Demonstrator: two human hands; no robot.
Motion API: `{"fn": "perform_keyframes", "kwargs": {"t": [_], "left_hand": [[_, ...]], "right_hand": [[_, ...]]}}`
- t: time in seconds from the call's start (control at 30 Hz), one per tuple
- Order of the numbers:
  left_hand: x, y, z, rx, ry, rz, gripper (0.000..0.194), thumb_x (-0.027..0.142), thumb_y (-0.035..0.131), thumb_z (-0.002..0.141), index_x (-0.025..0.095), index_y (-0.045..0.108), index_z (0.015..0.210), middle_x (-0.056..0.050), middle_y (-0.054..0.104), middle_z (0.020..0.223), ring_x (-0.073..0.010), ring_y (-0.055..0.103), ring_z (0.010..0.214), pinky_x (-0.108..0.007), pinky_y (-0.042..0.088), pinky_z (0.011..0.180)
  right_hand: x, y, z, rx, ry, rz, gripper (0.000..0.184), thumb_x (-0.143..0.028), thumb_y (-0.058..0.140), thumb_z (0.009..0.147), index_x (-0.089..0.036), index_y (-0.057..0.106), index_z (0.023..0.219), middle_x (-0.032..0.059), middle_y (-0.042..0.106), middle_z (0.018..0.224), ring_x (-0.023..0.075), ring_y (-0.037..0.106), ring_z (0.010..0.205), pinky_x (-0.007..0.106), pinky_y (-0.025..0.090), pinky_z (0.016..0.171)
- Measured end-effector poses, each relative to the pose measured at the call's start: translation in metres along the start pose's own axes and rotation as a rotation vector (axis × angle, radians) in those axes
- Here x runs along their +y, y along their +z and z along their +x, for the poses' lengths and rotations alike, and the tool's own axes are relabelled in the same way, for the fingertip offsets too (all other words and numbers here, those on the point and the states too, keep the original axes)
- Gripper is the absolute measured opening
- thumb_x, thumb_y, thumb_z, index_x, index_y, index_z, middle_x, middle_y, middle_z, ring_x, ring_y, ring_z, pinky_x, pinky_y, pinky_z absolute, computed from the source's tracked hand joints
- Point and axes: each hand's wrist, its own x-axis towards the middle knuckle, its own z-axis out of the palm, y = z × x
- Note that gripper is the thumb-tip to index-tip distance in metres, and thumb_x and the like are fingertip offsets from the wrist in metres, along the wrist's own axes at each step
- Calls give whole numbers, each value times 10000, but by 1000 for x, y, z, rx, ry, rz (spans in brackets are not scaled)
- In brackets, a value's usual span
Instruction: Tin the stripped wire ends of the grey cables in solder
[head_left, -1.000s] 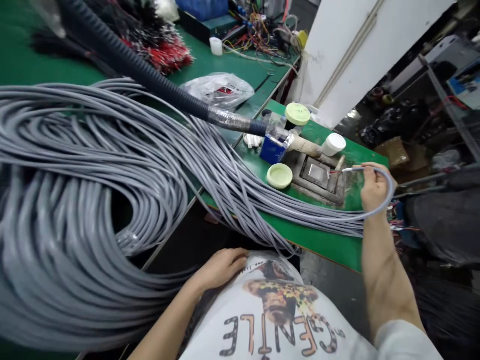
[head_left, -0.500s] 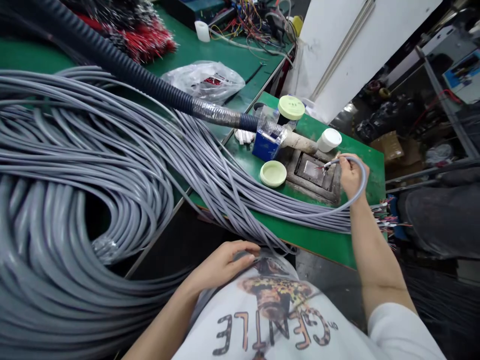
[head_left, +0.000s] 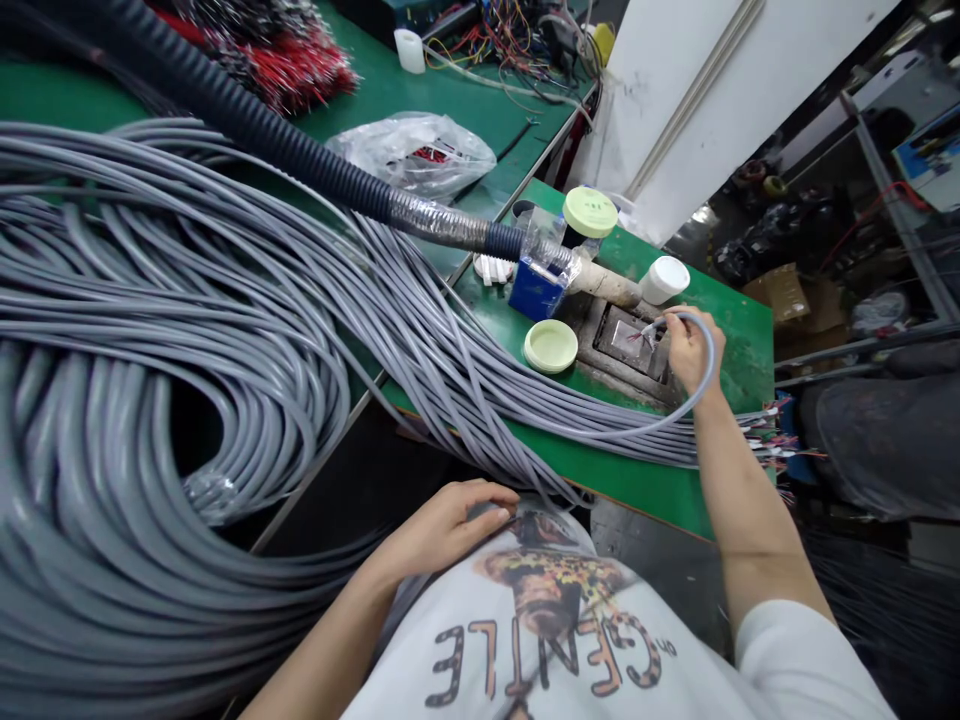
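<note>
right hand (head_left: pixel 688 350) clenched on a grey cable (head_left: pixel 705 375), its end held over a square metal pot (head_left: pixel 626 338), stripped tips too tiny to make out, fingers hide the grip, left hand (head_left: pixel 450 530) lying open on the shirt (head_left: pixel 540 610)

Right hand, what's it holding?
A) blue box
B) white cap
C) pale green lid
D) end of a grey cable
D. The right hand pinches the end of the grey cable, with its tip held over the square metal plate.
</note>
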Motion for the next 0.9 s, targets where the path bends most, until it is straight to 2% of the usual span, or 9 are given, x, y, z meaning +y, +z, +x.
{"fn": "perform_keyframes", "kwargs": {"t": [0.1, 0.27, 0.37, 0.43, 0.5, 0.6, 0.73, 0.9], "left_hand": [[3, -2, -3, -23, 2, -88, 334, 410, 527, 887, 207, 689, 1097, -59, 715, 1068, -208, 649, 975, -278, 487, 875], [23, -3, -2, -113, -9, -520, 329, 427, 610, 843, 169, 725, 1011, -87, 746, 960, -226, 678, 906, -316, 512, 823], [45, 7, 18, -86, -15, -744, 365, 432, 690, 781, 154, 734, 1013, -99, 753, 900, -207, 688, 814, -311, 521, 778], [60, 18, 37, -50, 34, -860, 362, 422, 710, 767, 156, 736, 1011, -92, 751, 876, -160, 671, 729, -272, 517, 723], [70, 28, 56, -25, 76, -976, 368, 430, 716, 759, 159, 736, 1008, -80, 745, 852, -130, 654, 686, -233, 503, 661], [76, 38, 74, 24, 72, -1111, 351, 425, 734, 737, 129, 745, 926, -65, 723, 782, -115, 643, 677, -211, 496, 645], [74, 45, 76, 141, 39, -1116, 318, 394, 767, 699, 99, 738, 816, -40, 688, 677, -94, 605, 595, -205, 479, 605], [73, 48, 71, 225, 54, -1098, 278, 372, 762, 711, 110, 681, 758, -30, 692, 680, -92, 611, 571, -202, 483, 580]], "right_hand": [[-12, -10, -1, 14, -12, 6, 177, -303, 519, 888, -245, 687, 885, 23, 729, 865, 224, 634, 877, 369, 482, 833], [-68, -61, -28, 95, -65, 136, 212, -308, 484, 922, -279, 681, 996, 34, 714, 978, 245, 638, 967, 448, 487, 905], [-100, -85, -61, 75, -212, 279, 247, -286, 537, 887, -358, 659, 1089, 17, 724, 1011, 268, 650, 984, 485, 529, 860], [-111, -91, -86, 43, -349, 318, 312, -283, 559, 873, -407, 624, 1152, -9, 724, 1068, 272, 655, 993, 515, 538, 845], [-113, -90, -108, -42, -478, 316, 380, -253, 588, 858, -431, 591, 1193, -42, 714, 1112, 259, 656, 1010, 528, 535, 874], [-107, -85, -134, -152, -564, 280, 445, -175, 636, 817, -424, 594, 1184, -60, 697, 1153, 235, 642, 1063, 507, 524, 927], [-99, -79, -154, -193, -606, 261, 463, -147, 632, 808, -373, 599, 1210, -30, 696, 1161, 233, 618, 1111, 499, 517, 952], [-93, -74, -167, -228, -593, 278, 505, -130, 585, 824, -373, 565, 1267, -26, 687, 1180, 236, 609, 1132, 508, 529, 934]]}}
